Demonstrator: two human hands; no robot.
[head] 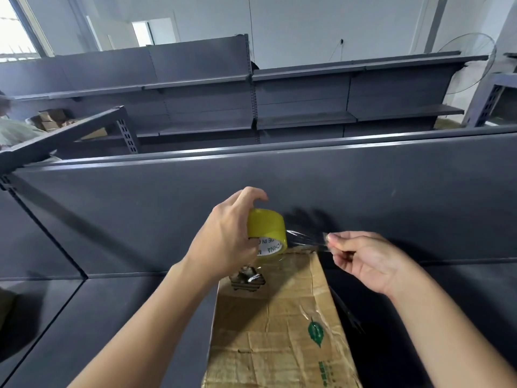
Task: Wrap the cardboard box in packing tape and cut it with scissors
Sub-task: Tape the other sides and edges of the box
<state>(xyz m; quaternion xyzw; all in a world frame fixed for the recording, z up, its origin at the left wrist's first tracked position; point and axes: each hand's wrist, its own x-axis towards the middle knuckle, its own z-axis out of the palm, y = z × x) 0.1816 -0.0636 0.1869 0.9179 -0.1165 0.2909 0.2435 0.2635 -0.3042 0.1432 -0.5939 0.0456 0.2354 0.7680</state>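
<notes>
A worn brown cardboard box (279, 326) with a green leaf print lies on the dark shelf in front of me. My left hand (223, 242) grips a yellow roll of packing tape (267, 229) above the box's far end. My right hand (363, 261) pinches the free end of the clear tape strip (306, 239), which stretches from the roll to the right. Dark scissors (347, 312) lie on the shelf just right of the box. A crumpled bit of tape and a dark hole (247, 280) sit at the box's far left corner.
The dark grey shelf surface (126, 317) and its upright back panel (279, 186) surround the box. More grey shelving (307, 107) stands behind. A person's sleeve (14, 130) and stacked cartons (50, 120) show at the far left.
</notes>
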